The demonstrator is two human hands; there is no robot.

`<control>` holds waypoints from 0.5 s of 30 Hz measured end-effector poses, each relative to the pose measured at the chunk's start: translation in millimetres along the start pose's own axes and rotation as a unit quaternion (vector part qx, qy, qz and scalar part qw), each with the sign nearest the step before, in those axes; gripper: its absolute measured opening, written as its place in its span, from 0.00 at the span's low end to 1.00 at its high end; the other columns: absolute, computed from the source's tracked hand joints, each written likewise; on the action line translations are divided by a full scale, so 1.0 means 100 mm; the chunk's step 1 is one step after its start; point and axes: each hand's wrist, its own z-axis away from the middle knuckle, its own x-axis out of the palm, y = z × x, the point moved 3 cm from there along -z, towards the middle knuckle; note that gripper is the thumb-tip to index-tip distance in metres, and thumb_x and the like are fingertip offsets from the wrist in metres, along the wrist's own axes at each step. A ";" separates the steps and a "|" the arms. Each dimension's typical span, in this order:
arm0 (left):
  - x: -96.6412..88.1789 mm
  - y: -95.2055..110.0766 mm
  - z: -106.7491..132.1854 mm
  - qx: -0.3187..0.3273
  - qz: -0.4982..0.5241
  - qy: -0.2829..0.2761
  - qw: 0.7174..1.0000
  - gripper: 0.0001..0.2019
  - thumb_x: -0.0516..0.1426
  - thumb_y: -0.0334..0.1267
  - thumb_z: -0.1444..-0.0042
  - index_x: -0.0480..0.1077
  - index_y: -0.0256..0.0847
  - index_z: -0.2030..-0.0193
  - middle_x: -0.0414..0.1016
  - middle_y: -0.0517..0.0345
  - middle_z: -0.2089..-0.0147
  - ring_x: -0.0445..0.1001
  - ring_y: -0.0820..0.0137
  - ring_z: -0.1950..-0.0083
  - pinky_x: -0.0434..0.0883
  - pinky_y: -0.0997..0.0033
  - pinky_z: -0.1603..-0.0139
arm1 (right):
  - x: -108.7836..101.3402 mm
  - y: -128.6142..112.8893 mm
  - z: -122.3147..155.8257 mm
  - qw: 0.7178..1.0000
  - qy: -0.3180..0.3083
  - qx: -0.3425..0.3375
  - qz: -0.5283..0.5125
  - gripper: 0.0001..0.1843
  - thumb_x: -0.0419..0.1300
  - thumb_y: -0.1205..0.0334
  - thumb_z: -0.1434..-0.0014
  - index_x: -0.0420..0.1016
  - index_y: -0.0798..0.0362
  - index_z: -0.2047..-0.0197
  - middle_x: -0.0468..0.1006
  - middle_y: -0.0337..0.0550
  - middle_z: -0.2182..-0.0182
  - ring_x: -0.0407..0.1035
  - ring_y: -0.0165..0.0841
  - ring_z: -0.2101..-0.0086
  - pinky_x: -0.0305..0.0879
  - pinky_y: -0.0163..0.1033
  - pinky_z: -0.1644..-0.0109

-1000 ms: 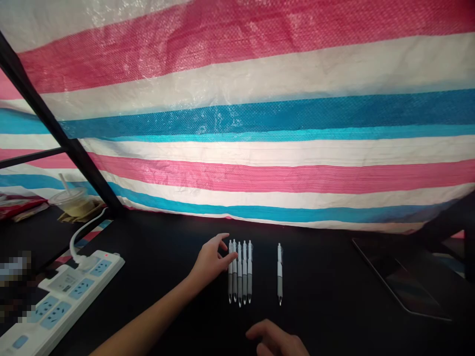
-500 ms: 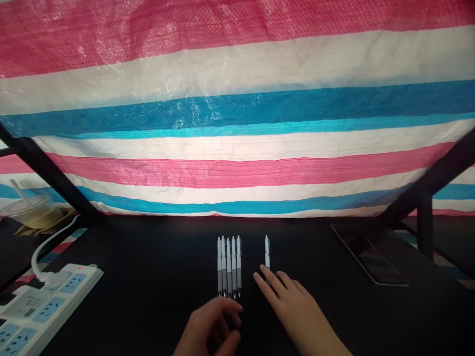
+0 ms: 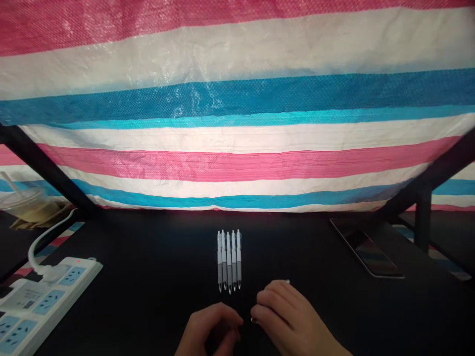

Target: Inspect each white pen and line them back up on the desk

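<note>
Several white ballpoint pens (image 3: 229, 257) with grey grips lie side by side on the black table, metal tips toward me. My right hand (image 3: 287, 316) is closed around another pen (image 3: 254, 320). Only that pen's small ends peek out, one by the index finger and one past the knuckles; the rest is hidden under the fingers. Just below the row of pens, my left hand (image 3: 211, 329) is curled, its thumb close to the index finger. Nothing shows in it, and it is apart from the pens.
A black phone (image 3: 365, 247) lies on the table (image 3: 148, 277) at the right. At the left is a white power strip (image 3: 48, 301) with a plugged-in cable. Beyond it stands a plastic cup (image 3: 31, 205) with a straw. Striped sheeting (image 3: 237, 138) hangs behind, between dark frame bars.
My right hand has closed on the lone pen that lay right of the row and drawn it back toward me. The left hand's thumb and index finger have come closer together. The view has shifted slightly.
</note>
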 end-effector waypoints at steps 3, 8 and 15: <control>-0.03 0.03 0.00 -0.042 0.058 -0.004 0.997 0.09 0.57 0.40 0.43 0.71 0.41 0.57 0.71 0.58 0.71 0.67 0.75 0.76 0.65 0.77 0.75 | -0.20 -0.03 -0.02 0.976 0.074 0.131 -0.156 0.08 0.58 0.73 0.42 0.68 0.50 0.63 0.70 0.38 0.73 0.66 0.29 0.72 0.65 0.34 0.69; -0.17 0.11 0.00 -0.061 0.134 0.081 0.986 0.17 0.57 0.48 0.43 0.66 0.45 0.49 0.62 0.61 0.67 0.62 0.75 0.73 0.62 0.77 0.74 | -0.21 0.05 0.12 0.838 0.194 0.373 -0.348 0.07 0.57 0.60 0.38 0.63 0.48 0.68 0.67 0.34 0.75 0.64 0.27 0.78 0.64 0.33 0.74; -0.17 0.15 -0.06 -0.116 0.208 0.035 0.971 0.15 0.57 0.50 0.43 0.69 0.39 0.65 0.63 0.66 0.79 0.61 0.78 0.81 0.57 0.78 0.78 | 0.09 0.03 0.15 0.703 0.115 0.479 -0.513 0.16 0.59 0.48 0.41 0.60 0.49 0.69 0.70 0.34 0.77 0.68 0.28 0.79 0.64 0.35 0.71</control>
